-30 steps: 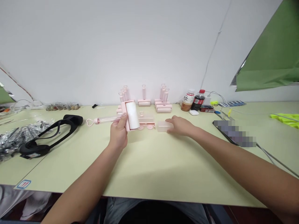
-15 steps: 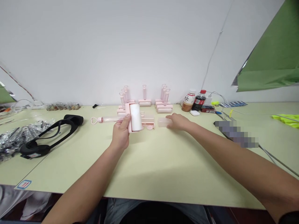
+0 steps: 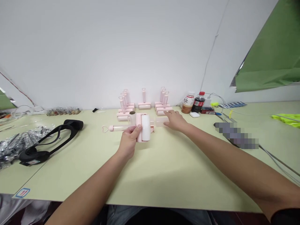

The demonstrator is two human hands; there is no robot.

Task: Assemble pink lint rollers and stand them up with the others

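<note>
My left hand (image 3: 129, 140) grips a pink lint roller by the neck beside its head. The lint roller's white sticky roll (image 3: 145, 127) faces me, and its clear handle (image 3: 123, 128) points left, ending in a heart-shaped loop. My right hand (image 3: 175, 120) is at the right end of a clear plastic cover (image 3: 160, 122) on the table. Its fingers are spread, with the thumb close against the cover. Behind the lint roller stands a roll with a brown cardboard core (image 3: 132, 114). A pink part (image 3: 152, 128) is mostly hidden behind the head.
Several pink lint rollers (image 3: 144, 105) stand along the wall. Two drink bottles (image 3: 188, 103) and a white case (image 3: 194, 115) are at the back right. A black headset (image 3: 51, 140) and plastic-wrapped items (image 3: 23, 140) lie left; a blurred dark object (image 3: 234, 136) lies right.
The lint roller has moved right and nearer to me in my left hand, uncovering the cored roll. My right hand and the clear cover have shifted slightly left; its index finger has lifted.
</note>
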